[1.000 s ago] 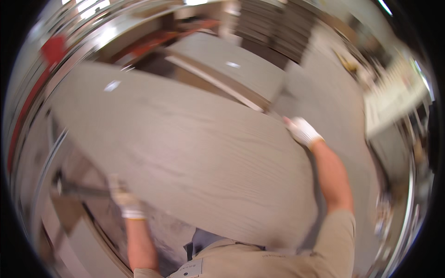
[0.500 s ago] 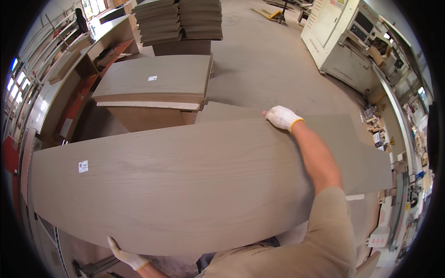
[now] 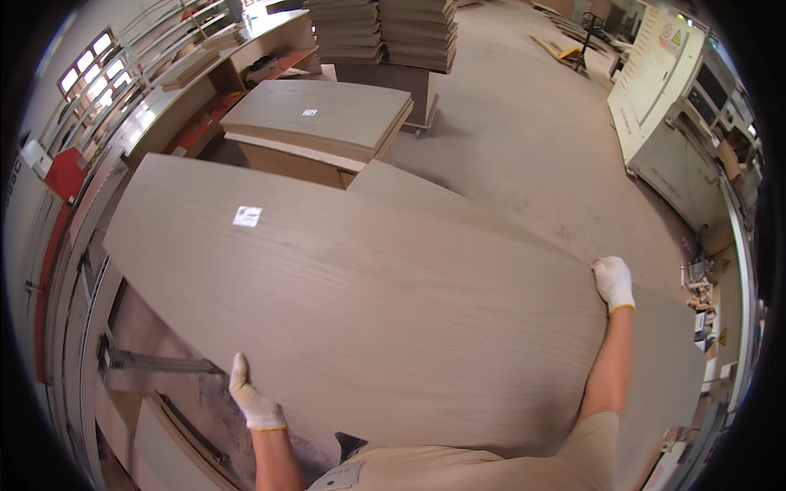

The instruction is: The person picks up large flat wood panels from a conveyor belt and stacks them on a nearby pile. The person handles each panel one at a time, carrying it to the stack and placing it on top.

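Dusty grey workshop floor [image 3: 524, 139] fills the upper middle of the view, and stacks of boards [image 3: 385, 33] are seen at its far end on a low base. Nearer, a lower pile of pale panels [image 3: 319, 119] is set on a block, with a small white sticker on its top sheet. Along the left rim a long shelf with red framing [image 3: 74, 176] is seen under a row of windows [image 3: 90, 69], and a cream-coloured machine cabinet [image 3: 663, 106] is placed at the right.

Most of the middle of the picture is taken up by a large thin wood-grain panel [image 3: 385, 303], pale grey-brown, which is held flat and slightly tilted in front of the person. A white label [image 3: 246, 216] is stuck near its left far part. The panel is carried between the two gloved hands. The left hand [image 3: 250, 397], in a white knitted glove, is pressed against the near edge at the lower left, with the fingers pointed upward along the edge; whether the fingers are curled under the sheet cannot be told. The right hand [image 3: 613, 282], also gloved in white, is closed over the far right edge, with the bare forearm stretched across the panel's surface. Below the panel at the lower left, a metal rail [image 3: 155, 360] and a dusty machine bed are partly seen.
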`<act>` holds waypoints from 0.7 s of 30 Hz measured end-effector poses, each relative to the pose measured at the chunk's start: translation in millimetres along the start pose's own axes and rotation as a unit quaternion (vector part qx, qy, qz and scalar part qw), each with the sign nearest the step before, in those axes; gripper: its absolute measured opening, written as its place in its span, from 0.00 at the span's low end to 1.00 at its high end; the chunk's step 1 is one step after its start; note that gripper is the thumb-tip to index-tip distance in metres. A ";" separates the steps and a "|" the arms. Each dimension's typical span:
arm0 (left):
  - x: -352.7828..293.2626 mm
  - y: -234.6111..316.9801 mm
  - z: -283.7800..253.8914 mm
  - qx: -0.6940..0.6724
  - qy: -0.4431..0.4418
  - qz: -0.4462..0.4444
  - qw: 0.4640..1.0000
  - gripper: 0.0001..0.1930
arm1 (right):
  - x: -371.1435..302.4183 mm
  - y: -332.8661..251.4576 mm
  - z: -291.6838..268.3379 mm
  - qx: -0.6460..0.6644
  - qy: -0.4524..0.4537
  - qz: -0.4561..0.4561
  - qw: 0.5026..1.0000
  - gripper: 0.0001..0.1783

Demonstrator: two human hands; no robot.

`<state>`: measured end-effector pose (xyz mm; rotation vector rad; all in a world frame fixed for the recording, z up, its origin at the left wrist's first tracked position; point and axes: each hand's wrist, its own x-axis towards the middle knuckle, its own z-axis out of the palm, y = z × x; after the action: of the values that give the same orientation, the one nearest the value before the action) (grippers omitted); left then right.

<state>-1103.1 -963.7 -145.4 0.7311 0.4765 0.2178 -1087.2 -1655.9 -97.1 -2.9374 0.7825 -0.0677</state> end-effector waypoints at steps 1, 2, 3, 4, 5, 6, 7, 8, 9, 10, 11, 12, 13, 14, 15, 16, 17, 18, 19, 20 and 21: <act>-10.6 -13.8 1.8 -0.002 0.005 0.004 1.000 0.19 | -7.4 27.9 3.5 0.008 0.012 0.009 1.000 0.25; -26.1 -31.1 5.5 -0.010 0.011 0.003 1.000 0.19 | -15.0 58.8 -0.4 0.010 0.028 0.018 0.999 0.24; -43.0 -35.9 12.8 -0.020 -0.005 -0.007 1.000 0.18 | -28.3 79.7 -9.0 0.008 0.041 0.020 0.999 0.24; -50.4 -43.3 15.8 -0.028 -0.012 -0.012 0.999 0.18 | -40.4 98.2 -11.6 0.009 0.056 0.024 0.998 0.23; -60.0 -52.7 15.9 -0.038 -0.015 -0.023 0.999 0.18 | -52.2 120.4 -16.0 0.009 0.065 0.026 0.997 0.23; -68.6 -59.1 16.6 -0.046 -0.020 -0.034 0.998 0.18 | -63.6 140.9 -19.8 0.009 0.074 0.030 0.997 0.23; -75.0 -65.0 19.8 -0.042 -0.038 -0.051 0.997 0.18 | -79.7 159.8 -24.9 0.006 0.082 0.040 0.996 0.23; -85.7 -68.9 22.0 -0.041 -0.029 -0.057 0.997 0.18 | -93.2 168.5 -32.1 0.007 0.084 0.047 0.995 0.22; -97.2 -73.5 24.7 -0.039 -0.021 -0.064 0.997 0.18 | -107.2 176.2 -41.0 0.008 0.086 0.055 0.995 0.22; -104.0 -79.1 27.5 -0.040 -0.018 -0.073 0.996 0.18 | -120.9 183.3 -49.3 0.008 0.094 0.066 0.993 0.22; -106.8 -87.1 24.8 -0.034 -0.008 -0.069 0.997 0.18 | -131.7 198.0 -53.7 0.001 0.088 0.082 0.993 0.22; -113.6 -93.2 27.9 -0.036 -0.024 -0.075 0.996 0.17 | -147.4 217.5 -52.9 -0.001 0.096 0.079 0.992 0.22; -120.9 -98.4 32.3 -0.039 -0.040 -0.082 0.995 0.17 | -167.0 237.7 -49.6 -0.004 0.105 0.076 0.992 0.22; -134.7 -104.0 27.5 -0.038 -0.042 -0.093 0.994 0.17 | -182.3 241.6 -57.6 -0.014 0.101 0.068 0.992 0.22; -129.0 -117.6 13.4 -0.040 -0.022 -0.115 0.992 0.16 | -196.9 243.1 -63.6 -0.011 0.119 0.117 0.986 0.22; -137.5 -123.4 4.7 -0.039 -0.021 -0.132 0.990 0.16 | -211.9 253.2 -63.8 -0.021 0.105 0.116 0.987 0.22; -144.6 -128.9 9.4 -0.043 -0.031 -0.139 0.989 0.16 | -219.7 265.3 -66.0 -0.024 0.105 0.113 0.988 0.22; -151.6 -135.2 12.9 -0.049 -0.042 -0.147 0.987 0.16 | -227.2 277.0 -68.1 -0.027 0.105 0.110 0.988 0.22; -158.7 -143.2 10.6 -0.041 -0.057 -0.144 0.987 0.16 | -234.0 288.9 -70.9 -0.033 0.099 0.113 0.988 0.22; -166.1 -150.9 12.4 -0.038 -0.052 -0.152 0.986 0.16 | -241.9 298.3 -71.7 -0.039 0.090 0.118 0.988 0.22; -174.6 -159.5 15.6 -0.035 -0.047 -0.159 0.986 0.16 | -247.7 307.9 -72.8 -0.044 0.081 0.122 0.988 0.22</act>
<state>-1243.3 -1150.5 -185.2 0.5849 0.4855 -0.0990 -1458.9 -1804.4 -62.4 -2.9188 1.1923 -0.2609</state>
